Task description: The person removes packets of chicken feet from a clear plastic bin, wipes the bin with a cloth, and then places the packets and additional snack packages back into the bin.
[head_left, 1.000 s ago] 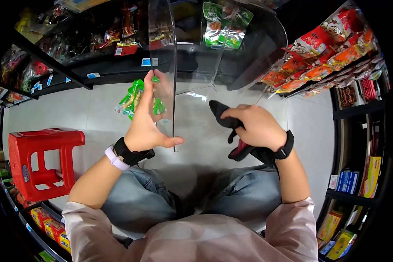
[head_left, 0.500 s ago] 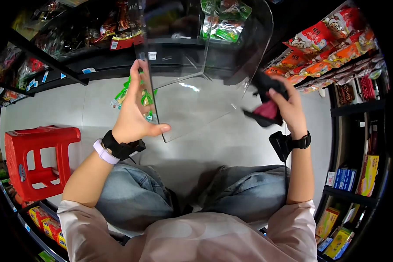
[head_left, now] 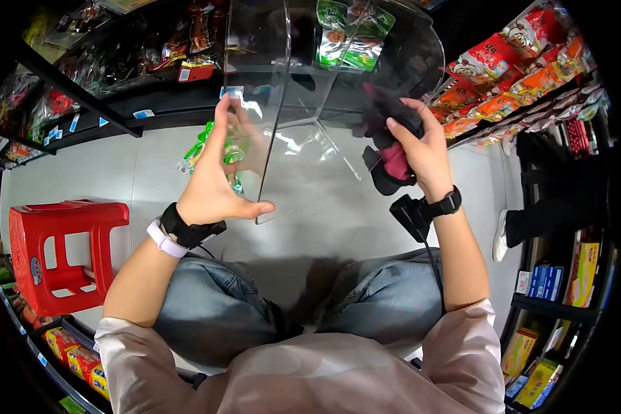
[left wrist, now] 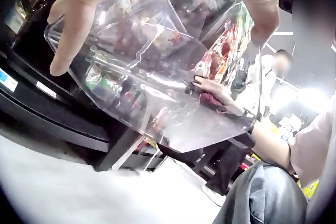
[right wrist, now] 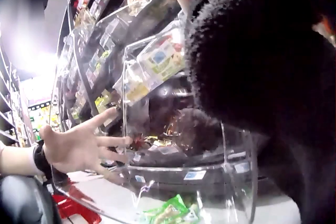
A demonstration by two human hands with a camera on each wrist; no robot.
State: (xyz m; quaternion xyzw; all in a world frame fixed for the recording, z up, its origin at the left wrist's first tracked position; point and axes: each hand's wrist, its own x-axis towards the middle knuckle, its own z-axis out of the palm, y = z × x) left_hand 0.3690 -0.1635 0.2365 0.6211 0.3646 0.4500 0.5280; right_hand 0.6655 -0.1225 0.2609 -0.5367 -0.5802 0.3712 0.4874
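Floor (head_left: 162, 179) showing under clear box (head_left: 317, 114).
Wide-spread left hand (head_left: 210, 183) likely steadying box's left; right hand (head_left: 426, 153) gripping cloth (head_left: 394, 163) opposite.

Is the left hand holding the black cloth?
No, the black cloth is in the right hand, while the left hand touches the clear box.

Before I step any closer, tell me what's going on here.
A person is handling a clear plastic container in front of stocked shelves. The left hand grips one side of it, while the right hand holds a black and pink cloth by the other. Green packets show beyond the left hand, and a red stool stands off to the left.
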